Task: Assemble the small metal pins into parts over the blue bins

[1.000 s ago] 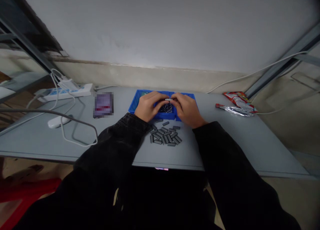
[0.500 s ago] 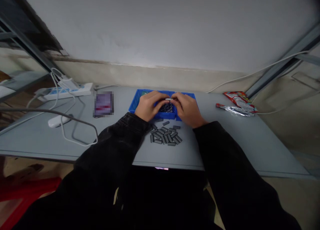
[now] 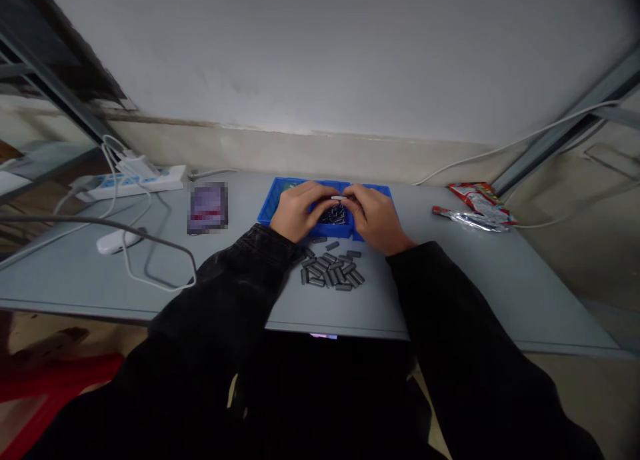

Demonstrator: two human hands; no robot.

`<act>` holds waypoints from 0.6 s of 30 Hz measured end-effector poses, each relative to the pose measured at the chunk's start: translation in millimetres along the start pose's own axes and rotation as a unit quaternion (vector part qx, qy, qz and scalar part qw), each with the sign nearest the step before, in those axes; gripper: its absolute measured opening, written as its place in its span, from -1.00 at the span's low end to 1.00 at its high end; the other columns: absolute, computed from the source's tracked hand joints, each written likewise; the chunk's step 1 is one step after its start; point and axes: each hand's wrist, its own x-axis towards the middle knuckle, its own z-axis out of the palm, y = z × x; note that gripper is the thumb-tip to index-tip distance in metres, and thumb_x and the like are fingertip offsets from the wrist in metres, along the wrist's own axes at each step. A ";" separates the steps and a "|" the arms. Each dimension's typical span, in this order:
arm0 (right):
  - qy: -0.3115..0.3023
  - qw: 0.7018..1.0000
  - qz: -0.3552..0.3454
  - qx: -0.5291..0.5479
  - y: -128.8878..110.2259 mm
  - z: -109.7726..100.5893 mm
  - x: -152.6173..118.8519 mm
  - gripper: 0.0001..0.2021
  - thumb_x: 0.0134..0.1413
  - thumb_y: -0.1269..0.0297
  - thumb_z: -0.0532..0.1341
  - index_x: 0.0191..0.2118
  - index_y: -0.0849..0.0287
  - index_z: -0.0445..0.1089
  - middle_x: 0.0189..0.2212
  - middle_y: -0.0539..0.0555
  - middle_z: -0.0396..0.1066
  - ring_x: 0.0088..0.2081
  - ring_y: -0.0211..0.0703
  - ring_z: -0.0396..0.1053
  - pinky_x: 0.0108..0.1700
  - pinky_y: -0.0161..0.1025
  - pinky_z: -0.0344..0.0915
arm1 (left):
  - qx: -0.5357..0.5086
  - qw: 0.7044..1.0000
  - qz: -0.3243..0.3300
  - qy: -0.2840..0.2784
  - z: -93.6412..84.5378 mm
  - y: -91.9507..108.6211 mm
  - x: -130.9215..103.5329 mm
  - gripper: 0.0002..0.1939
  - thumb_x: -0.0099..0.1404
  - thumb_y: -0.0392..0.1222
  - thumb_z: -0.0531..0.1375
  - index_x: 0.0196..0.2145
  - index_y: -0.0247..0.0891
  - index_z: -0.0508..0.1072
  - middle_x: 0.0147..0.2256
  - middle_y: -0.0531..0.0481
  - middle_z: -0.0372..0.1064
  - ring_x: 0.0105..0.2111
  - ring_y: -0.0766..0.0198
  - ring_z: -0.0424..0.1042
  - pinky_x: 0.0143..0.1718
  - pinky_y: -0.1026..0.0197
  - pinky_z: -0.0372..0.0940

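Observation:
Between the fingertips of my left hand [image 3: 299,210] and my right hand [image 3: 373,215] is a small, light grey, elongated piece [image 3: 339,198]. Both hands are closed in a pinch, one at each end of it. They are above blue plastic bins [image 3: 327,231] that stand side by side. Small shiny metal pieces [image 3: 334,215], like screws or pins, lie in the middle bin, partly hidden by my hands. Just in front of the bins, a loose pile of dark grey cylindrical pieces [image 3: 334,271] is spread on the grey table [image 3: 340,317].
To the left are a white power strip [image 3: 170,179] with plugs, a blurred purple packet [image 3: 208,209], a white mouse-like device [image 3: 113,242] and looping cables [image 3: 165,289]. Red and silver wrappers [image 3: 477,207] lie at the right. A wall rises behind the table.
Both hands keep almost the same place and grip. The small piece between them looks very slightly turned; the pile and bins stay as they were.

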 end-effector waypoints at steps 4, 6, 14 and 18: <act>0.003 1.000 -0.003 0.002 -1.1 -0.6 -0.1 -0.77 0.42 0.16 0.04 -0.11 0.11 0.40 -0.23 0.08 0.51 -0.23 -0.13 0.42 -0.12 -0.15 0.27 | 0.004 1.000 -0.004 -0.003 -0.3 0.5 -0.1 -0.83 0.44 -0.16 0.21 -0.12 -0.27 0.57 -0.24 -0.09 0.57 -0.26 0.27 0.54 -0.14 0.19 0.42; 0.003 1.000 -0.004 0.002 -1.6 -0.9 0.0 -0.77 0.42 0.17 0.03 -0.11 0.11 0.40 -0.23 0.08 0.51 -0.23 -0.13 0.42 -0.13 -0.15 0.27 | 0.005 1.000 -0.005 -0.004 -0.4 0.6 -0.4 -0.82 0.45 -0.15 0.20 -0.12 -0.28 0.57 -0.24 -0.09 0.57 -0.25 0.27 0.54 -0.13 0.18 0.42; 0.004 1.000 -0.007 -0.001 -1.7 -1.0 0.8 -0.78 0.42 0.17 0.03 -0.13 0.09 0.40 -0.25 0.06 0.51 -0.25 -0.12 0.43 -0.15 -0.15 0.28 | 0.003 1.000 -0.005 -0.005 0.0 -0.3 -1.0 -0.81 0.45 -0.14 0.19 -0.13 -0.27 0.56 -0.25 -0.08 0.57 -0.26 0.27 0.53 -0.14 0.18 0.42; 0.006 1.000 -0.007 -0.003 -1.8 -1.1 0.9 -0.78 0.42 0.16 0.04 -0.14 0.08 0.39 -0.26 0.06 0.51 -0.26 -0.14 0.42 -0.16 -0.16 0.27 | 0.002 1.000 -0.003 -0.002 -0.2 0.1 -0.6 -0.81 0.45 -0.14 0.20 -0.13 -0.27 0.56 -0.25 -0.08 0.57 -0.26 0.27 0.53 -0.14 0.19 0.41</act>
